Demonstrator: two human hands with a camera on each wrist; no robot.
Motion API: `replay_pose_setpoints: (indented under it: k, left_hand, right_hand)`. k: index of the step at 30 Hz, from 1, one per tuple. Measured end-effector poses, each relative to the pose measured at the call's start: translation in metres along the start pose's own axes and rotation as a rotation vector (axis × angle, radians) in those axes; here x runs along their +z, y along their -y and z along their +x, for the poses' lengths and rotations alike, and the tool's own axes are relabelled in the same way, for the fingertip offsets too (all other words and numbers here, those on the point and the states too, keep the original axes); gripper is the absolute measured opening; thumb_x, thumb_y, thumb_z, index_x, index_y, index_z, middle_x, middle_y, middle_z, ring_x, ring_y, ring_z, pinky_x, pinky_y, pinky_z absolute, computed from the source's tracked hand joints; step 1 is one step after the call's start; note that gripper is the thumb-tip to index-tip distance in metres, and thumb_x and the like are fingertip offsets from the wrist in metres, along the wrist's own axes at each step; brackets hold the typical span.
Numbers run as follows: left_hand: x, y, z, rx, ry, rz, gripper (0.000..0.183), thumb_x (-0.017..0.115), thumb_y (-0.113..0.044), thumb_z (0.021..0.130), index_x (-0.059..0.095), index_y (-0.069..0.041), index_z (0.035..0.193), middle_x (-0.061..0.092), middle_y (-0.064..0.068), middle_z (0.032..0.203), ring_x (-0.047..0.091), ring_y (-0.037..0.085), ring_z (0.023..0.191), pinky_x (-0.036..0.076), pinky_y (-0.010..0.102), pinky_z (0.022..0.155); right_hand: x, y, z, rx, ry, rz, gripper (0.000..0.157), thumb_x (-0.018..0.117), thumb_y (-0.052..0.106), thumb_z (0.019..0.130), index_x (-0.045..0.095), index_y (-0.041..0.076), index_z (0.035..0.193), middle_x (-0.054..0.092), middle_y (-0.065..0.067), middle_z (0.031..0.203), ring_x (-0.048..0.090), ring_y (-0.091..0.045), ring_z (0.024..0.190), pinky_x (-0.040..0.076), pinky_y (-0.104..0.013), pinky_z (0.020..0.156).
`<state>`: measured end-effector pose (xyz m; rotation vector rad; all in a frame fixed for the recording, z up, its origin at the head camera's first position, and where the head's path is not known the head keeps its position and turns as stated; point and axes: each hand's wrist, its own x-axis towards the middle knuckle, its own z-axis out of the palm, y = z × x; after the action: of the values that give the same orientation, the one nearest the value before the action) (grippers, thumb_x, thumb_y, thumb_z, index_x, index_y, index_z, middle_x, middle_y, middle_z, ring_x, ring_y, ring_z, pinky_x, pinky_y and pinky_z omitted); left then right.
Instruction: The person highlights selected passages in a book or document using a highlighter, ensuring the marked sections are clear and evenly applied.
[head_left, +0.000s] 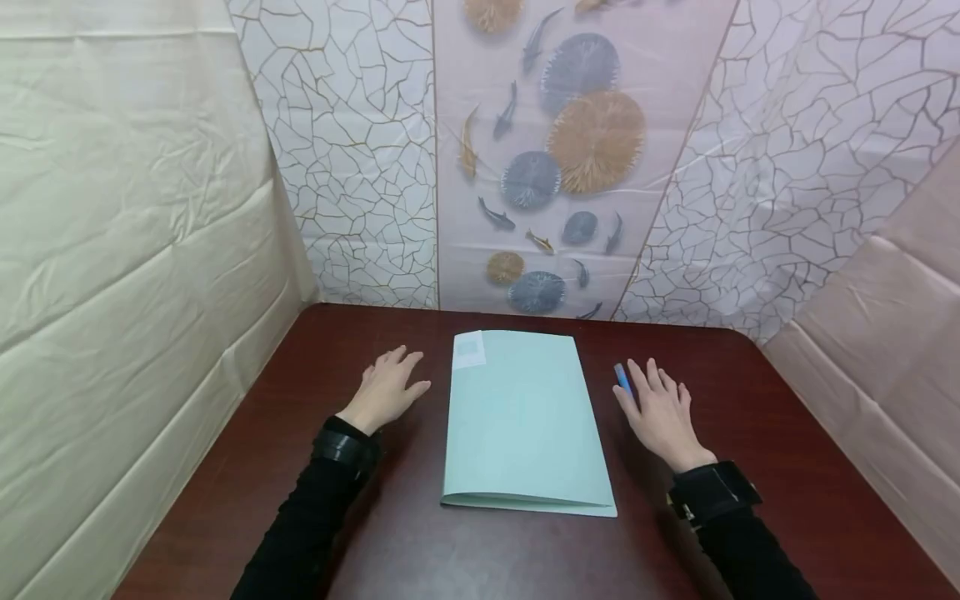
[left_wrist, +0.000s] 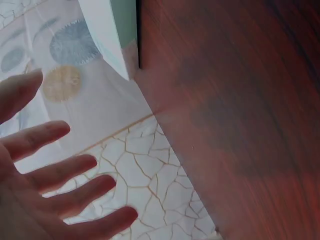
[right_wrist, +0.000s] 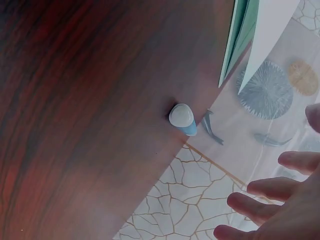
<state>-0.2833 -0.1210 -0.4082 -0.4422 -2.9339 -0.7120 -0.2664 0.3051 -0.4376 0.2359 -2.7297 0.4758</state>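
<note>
A pale green paper folder [head_left: 525,425] lies closed on the dark red-brown table, with a white label [head_left: 469,349] at its upper left corner. To its left, my left hand [head_left: 384,390] is held over the table, fingers spread and holding nothing. On the other side, my right hand [head_left: 663,419] hovers with fingers apart, also without anything in it. Beside the right thumb and forefinger lies a short blue pen-like stick [head_left: 623,380], partly hidden by the hand. Its whitish rounded end [right_wrist: 181,115] faces the right wrist camera, apart from the fingers.
The wooden table [head_left: 390,542] has a rounded far edge. Behind it hangs a patterned cloth [head_left: 360,167] with crackle lines, discs and fish. Plain cream cloth [head_left: 135,275] borders the left side, and pinkish cloth [head_left: 885,333] the right.
</note>
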Motion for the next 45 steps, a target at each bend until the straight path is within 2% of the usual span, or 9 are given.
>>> replay_pose_setpoints:
  k: [4,10,16,20,23,28,33,45]
  left_hand:
    - [0.005,-0.01,-0.001,0.023,0.075,-0.03,0.061,0.064,-0.032,0.092,0.043,-0.008,0.145,0.034,0.022,0.154,0.033,0.038,0.142,0.033,0.061,0.109]
    - [0.014,-0.026,0.002,0.091,0.209,-0.029,0.073,0.073,-0.039,0.085,0.043,-0.013,0.146,0.031,0.014,0.157,0.029,0.031,0.146,0.033,0.056,0.112]
    - [0.022,-0.04,0.001,0.232,0.326,0.003,0.082,0.076,-0.051,0.077,0.046,-0.014,0.144,0.032,0.012,0.157,0.027,0.029,0.147,0.03,0.049,0.116]
    - [0.031,-0.051,-0.002,0.329,0.377,0.067,0.088,0.076,-0.057,0.073,0.045,-0.015,0.145,0.027,0.014,0.159,0.021,0.035,0.148,0.027,0.052,0.116]
    - [0.039,-0.059,-0.007,0.365,0.398,0.11,0.09,0.076,-0.06,0.071,0.045,-0.018,0.145,0.024,0.015,0.16,0.018,0.036,0.149,0.026,0.054,0.116]
    - [0.049,-0.068,-0.015,0.374,0.45,0.133,0.097,0.076,-0.063,0.069,0.039,-0.024,0.149,0.016,0.014,0.162,0.012,0.033,0.151,0.021,0.057,0.117]
    - [0.054,-0.072,-0.016,0.361,0.487,0.126,0.1,0.078,-0.061,0.068,0.032,-0.029,0.151,0.011,0.015,0.163,0.008,0.034,0.151,0.017,0.06,0.117]
    - [0.055,-0.075,-0.01,0.369,0.464,0.114,0.093,0.083,-0.053,0.067,0.041,-0.027,0.147,0.018,0.013,0.162,0.014,0.032,0.15,0.023,0.067,0.111]
  right_hand:
    - [-0.001,0.001,-0.002,0.003,0.013,0.0,0.057,0.045,0.035,0.102,0.035,0.001,0.147,0.023,-0.036,0.152,0.024,-0.055,0.136,0.013,-0.073,0.105]
    - [-0.001,0.004,-0.003,-0.006,0.004,0.001,0.05,0.042,0.03,0.103,0.04,0.001,0.144,0.025,-0.036,0.152,0.026,-0.055,0.135,0.014,-0.073,0.104]
    - [0.0,0.005,-0.001,-0.013,-0.019,-0.006,0.043,0.039,0.027,0.104,0.045,0.0,0.137,0.028,-0.036,0.15,0.028,-0.054,0.134,0.016,-0.073,0.102]
    - [-0.001,0.004,-0.002,-0.012,-0.023,-0.003,0.042,0.04,0.025,0.104,0.047,-0.001,0.136,0.029,-0.036,0.149,0.029,-0.054,0.133,0.017,-0.073,0.1]
    - [-0.002,0.003,-0.003,-0.013,-0.025,0.005,0.041,0.041,0.024,0.103,0.048,-0.002,0.135,0.029,-0.037,0.149,0.029,-0.054,0.132,0.017,-0.073,0.099]
    - [-0.003,0.003,-0.001,-0.01,-0.016,0.026,0.043,0.041,0.025,0.103,0.047,-0.002,0.135,0.027,-0.036,0.15,0.028,-0.055,0.133,0.017,-0.074,0.099]
    - [-0.003,0.004,-0.001,0.006,0.01,0.034,0.042,0.043,0.024,0.103,0.047,-0.003,0.135,0.025,-0.036,0.151,0.027,-0.055,0.133,0.018,-0.074,0.099]
    - [-0.005,0.004,0.0,0.024,0.044,0.055,0.041,0.042,0.021,0.102,0.048,-0.003,0.135,0.023,-0.035,0.152,0.026,-0.054,0.134,0.019,-0.074,0.099]
